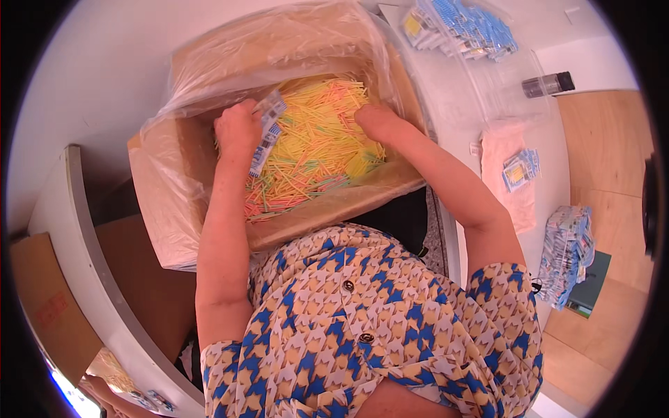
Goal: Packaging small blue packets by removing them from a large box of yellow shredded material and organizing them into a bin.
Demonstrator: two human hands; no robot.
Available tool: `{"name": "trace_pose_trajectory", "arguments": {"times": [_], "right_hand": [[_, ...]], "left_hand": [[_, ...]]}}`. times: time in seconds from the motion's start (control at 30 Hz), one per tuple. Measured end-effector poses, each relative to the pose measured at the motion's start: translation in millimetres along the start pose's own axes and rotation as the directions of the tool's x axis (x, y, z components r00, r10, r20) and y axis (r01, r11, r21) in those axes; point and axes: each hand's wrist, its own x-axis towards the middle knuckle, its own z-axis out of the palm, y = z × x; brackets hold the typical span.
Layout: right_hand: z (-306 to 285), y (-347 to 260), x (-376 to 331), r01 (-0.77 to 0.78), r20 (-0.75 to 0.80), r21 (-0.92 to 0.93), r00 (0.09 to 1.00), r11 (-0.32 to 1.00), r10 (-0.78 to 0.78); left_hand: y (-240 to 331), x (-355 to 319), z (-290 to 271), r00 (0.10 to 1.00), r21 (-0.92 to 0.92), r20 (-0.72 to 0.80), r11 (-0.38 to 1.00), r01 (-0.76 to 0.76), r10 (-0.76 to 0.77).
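Note:
A cardboard box (150, 191), lined with clear plastic film, holds a heap of thin coloured sticks (306, 150), mostly yellow with pink, orange and green among them. Over the heap's left side, my left hand (239, 129) is closed at the edge of small clear packets with blue print (267, 143); its fingertips are partly hidden. My right hand (376, 124) is down at the heap's right edge, fingers curled in against the sticks. Whatever lies within those fingers is hidden from view.
Right of the box, a clear plastic bin (488, 87) holds several blue packets (463, 28). A dark bottle (547, 84) lies beside it. Nearer are a pink cloth (503, 150) with packets on it and a stack of packets (566, 254). Another person's arm (115, 397) shows at lower left.

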Motion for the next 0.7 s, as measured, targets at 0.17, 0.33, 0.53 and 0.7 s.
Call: {"name": "trace_pose_trajectory", "arguments": {"times": [0.17, 0.33, 0.53, 0.7], "right_hand": [[37.6, 12.6, 13.9, 0.144, -0.002, -0.076, 0.99, 0.987, -0.144], [52.1, 21.9, 7.6, 0.112, -0.107, -0.014, 0.988, 0.994, -0.113], [57.0, 21.4, 7.5, 0.091, -0.104, 0.023, 0.991, 0.996, -0.088], [49.5, 24.1, 10.8, 0.098, -0.075, 0.047, 0.993, 0.994, -0.094]], "left_hand": [[25.2, -1.6, -9.8, 0.998, -0.233, -0.033, 0.971, 0.048, -0.057], [45.6, -1.3, -21.7, 0.993, -0.422, 0.093, 0.901, 0.101, -0.068], [43.0, -1.8, -11.4, 0.998, -0.467, 0.064, 0.883, 0.047, -0.019], [39.7, -4.2, -5.6, 0.997, -0.546, 0.071, 0.837, 0.026, 0.015]]}}
